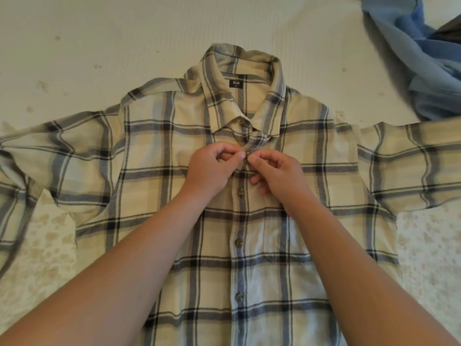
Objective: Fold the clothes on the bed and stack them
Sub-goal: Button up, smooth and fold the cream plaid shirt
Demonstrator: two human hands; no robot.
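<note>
A cream plaid shirt (149,186) with dark and blue stripes lies flat on the bed, front up, collar away from me and both sleeves spread to the sides. Three buttons down its placket are fastened. My left hand (212,168) and my right hand (277,173) meet at the placket just below the collar. Each pinches the cloth beside a small button (247,153) between thumb and forefinger, the other fingers curled under.
The bed (99,46) has a pale cover with a faint flower print. A crumpled blue garment (409,56) lies at the top right corner, with something dark (449,33) beside it at the frame's edge.
</note>
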